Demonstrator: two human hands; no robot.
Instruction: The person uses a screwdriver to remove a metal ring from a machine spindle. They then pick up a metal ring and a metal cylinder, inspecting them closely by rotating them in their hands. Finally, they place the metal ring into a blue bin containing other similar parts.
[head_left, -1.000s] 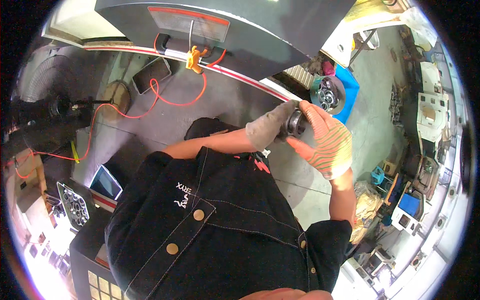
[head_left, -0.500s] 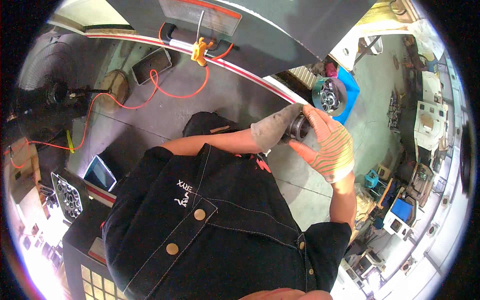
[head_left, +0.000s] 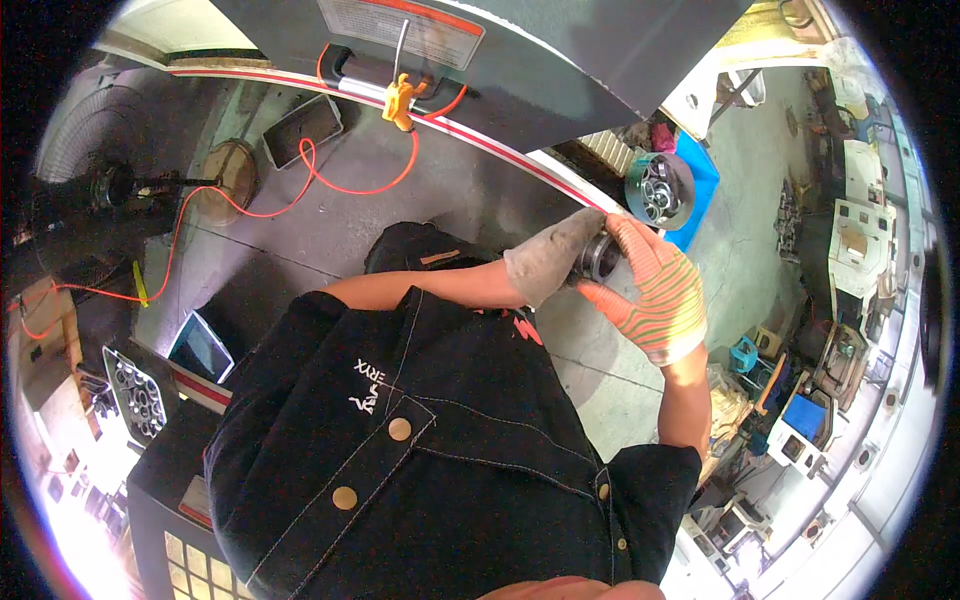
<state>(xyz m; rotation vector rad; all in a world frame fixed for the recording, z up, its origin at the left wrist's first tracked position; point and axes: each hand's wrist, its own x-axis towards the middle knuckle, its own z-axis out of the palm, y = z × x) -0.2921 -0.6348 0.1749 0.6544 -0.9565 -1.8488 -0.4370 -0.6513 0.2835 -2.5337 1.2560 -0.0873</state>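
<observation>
A dark, round metal ring part (head_left: 600, 257) is held up in front of my body, between both gloves. My left hand (head_left: 555, 258), in a dirty grey glove, is closed against the ring's left side; its fingertips are partly hidden. On the other side my right hand (head_left: 655, 290), in an orange-and-green striped glove, curves its thumb below and its fingers above the ring. Beyond my hands stands a round metal bin (head_left: 685, 197) with several shiny ring parts (head_left: 657, 195) in it.
A grey machine panel (head_left: 560, 60) spans the far side, with a yellow air gun (head_left: 399, 102) hung at its handle. An orange hose (head_left: 360, 190) loops down leftward past a fan (head_left: 110, 185). At left, a tray of rings (head_left: 138, 395) stands near a dark machine body.
Very little differs: both hands and the ring part keep almost the same place, with only a slight shift of the gloves.
</observation>
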